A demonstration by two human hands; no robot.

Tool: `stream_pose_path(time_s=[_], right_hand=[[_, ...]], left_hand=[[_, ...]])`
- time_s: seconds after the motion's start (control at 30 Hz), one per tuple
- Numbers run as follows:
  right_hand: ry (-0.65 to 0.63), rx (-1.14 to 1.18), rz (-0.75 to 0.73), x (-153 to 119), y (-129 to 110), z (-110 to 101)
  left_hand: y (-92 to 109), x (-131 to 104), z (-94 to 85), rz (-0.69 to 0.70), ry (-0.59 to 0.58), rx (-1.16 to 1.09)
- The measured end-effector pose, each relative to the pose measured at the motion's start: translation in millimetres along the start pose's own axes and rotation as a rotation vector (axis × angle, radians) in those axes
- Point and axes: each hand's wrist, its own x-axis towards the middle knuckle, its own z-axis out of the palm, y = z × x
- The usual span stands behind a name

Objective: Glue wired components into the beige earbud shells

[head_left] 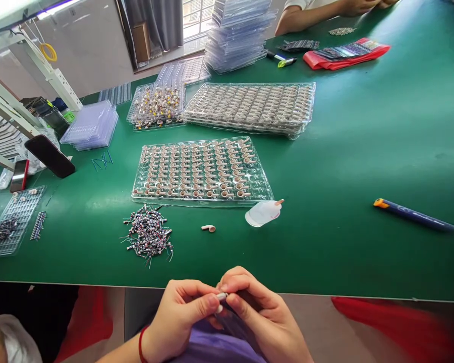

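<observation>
Just below the table's front edge, my left hand [187,310] and my right hand [253,307] meet, fingertips closed on a small whitish piece [222,296] between them. Its details are mostly hidden by the fingers. On the green table [325,242] beyond them lies a single white earphone shell [208,228]. To its left is a heap of small wired parts [148,234]. A clear tray [267,189] holds rows of similar shells, and a translucent squeeze bottle [264,213] lies at its front right corner.
Stacked filled trays [249,108], a tall stack of clear trays [236,35] and a red bundle [346,54] stand farther back. A blue pen-like tool [414,215] lies right. Phones [50,156] are left. Another person's arm [310,19] rests at the far edge.
</observation>
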Motion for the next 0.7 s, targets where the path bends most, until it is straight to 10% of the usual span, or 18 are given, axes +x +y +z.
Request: stream_pose_path(time_s=[0.7], right_hand=[[0.054,-0.164,-0.112,-2.8,0.8,-1.1]], left_hand=[[-6.9,-0.7,-1.2,0.034,0.005,0.006]])
